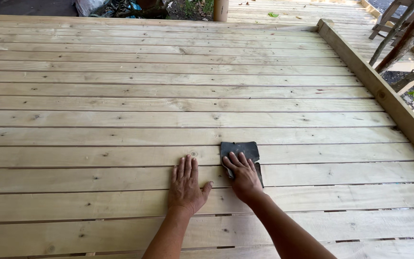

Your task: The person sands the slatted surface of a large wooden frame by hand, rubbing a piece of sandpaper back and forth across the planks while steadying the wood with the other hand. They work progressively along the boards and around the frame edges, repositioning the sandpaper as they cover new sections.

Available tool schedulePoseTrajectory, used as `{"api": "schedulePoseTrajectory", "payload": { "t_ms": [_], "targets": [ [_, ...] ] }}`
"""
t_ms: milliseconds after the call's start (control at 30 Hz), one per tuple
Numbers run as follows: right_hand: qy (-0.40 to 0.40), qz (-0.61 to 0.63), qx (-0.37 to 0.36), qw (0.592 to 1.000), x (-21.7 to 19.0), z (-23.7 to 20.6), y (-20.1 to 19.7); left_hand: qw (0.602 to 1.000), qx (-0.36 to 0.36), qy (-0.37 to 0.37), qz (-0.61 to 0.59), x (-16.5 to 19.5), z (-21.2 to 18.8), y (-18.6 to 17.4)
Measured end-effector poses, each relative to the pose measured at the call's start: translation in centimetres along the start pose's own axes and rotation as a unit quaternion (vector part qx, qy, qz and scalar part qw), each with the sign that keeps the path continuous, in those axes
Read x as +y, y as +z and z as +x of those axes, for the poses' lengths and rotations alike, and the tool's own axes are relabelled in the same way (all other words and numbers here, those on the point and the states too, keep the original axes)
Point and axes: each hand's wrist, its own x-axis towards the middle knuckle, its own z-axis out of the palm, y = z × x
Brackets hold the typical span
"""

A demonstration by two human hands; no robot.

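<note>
head view — two hands on a pale wooden deck [120, 103], one pressing a dark sheet.

left hand [186, 184] lies flat and open on a plank, fingers together, holding nothing; just beside it the right hand [243, 175] spreads its fingers over a dark sheet of sandpaper [241, 149], pinning it flat on the boards — palm down, not clenched. a raised wooden edge beam [384, 96] runs along the deck's right side.

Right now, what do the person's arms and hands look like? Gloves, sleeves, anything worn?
Both hands are bare: left hand and right hand have no gloves, rings or watch in view. Both forearms are bare too, with no sleeves up to the frame edge. Nails short.
</note>
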Motion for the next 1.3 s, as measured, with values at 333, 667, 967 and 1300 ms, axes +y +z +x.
{"api": "schedulePoseTrajectory", "payload": {
  "t_ms": [333, 667, 967, 1300],
  "targets": [
    [0.213, -0.06, 0.082, 0.972, 17.4, -1.2, -7.3, 1.0, 0.019, -0.005, 0.006, -0.1, 0.6, 0.8],
    [-0.026, 0.054, -0.025, 0.998, 0.7, -12.8, -0.4, 0.995, 0.094, -0.02, 0.023, -0.7, 1.4, 2.8],
    [0.275, -0.051, 0.113, 0.953, 19.8, -23.4, -6.9, 0.998, 0.063, -0.026, 0.004, 3.8, -2.0, 4.8],
    [0.081, 0.017, 0.07, 0.994, 6.3, -32.0, -0.6, 0.995, 0.027, 0.093, -0.023, 8.8, -6.9, 5.3]
  ]
}}
